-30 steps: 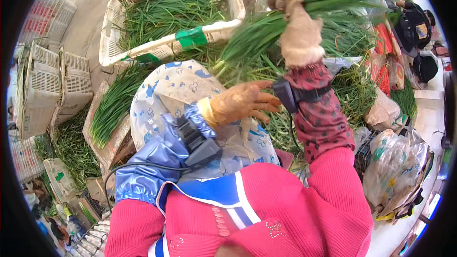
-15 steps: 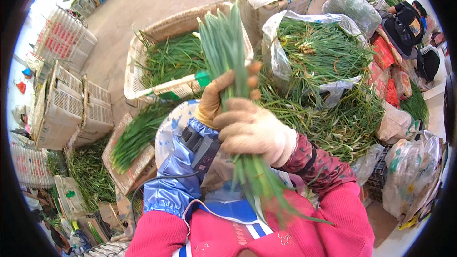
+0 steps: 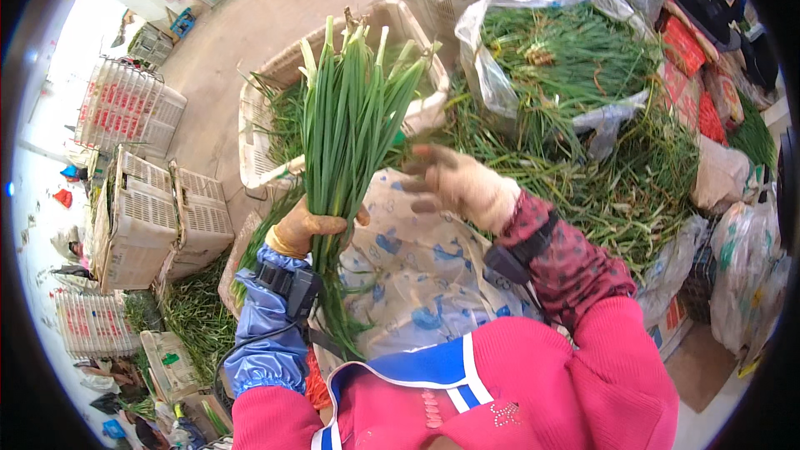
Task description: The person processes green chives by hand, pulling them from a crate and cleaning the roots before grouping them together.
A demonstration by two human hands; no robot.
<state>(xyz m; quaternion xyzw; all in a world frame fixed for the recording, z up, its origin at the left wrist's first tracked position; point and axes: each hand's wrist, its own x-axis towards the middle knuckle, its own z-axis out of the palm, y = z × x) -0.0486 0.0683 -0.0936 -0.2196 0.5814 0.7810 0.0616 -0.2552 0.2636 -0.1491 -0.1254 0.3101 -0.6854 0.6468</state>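
Chive bunch [image 3: 350, 117] above crate [image 3: 258, 158], bag [image 3: 492, 75]

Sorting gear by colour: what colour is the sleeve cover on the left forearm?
Shiny blue sleeve cover, seen in the head view, below the left hand gripping the greens.

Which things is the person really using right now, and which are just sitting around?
In use:
- upright bunch of long green chives, gripped by the gloved left hand
- gloved right hand, open beside the bunch

Lying about:
- white plastic basket of greens
- clear plastic bag of greens
- stacked white crates
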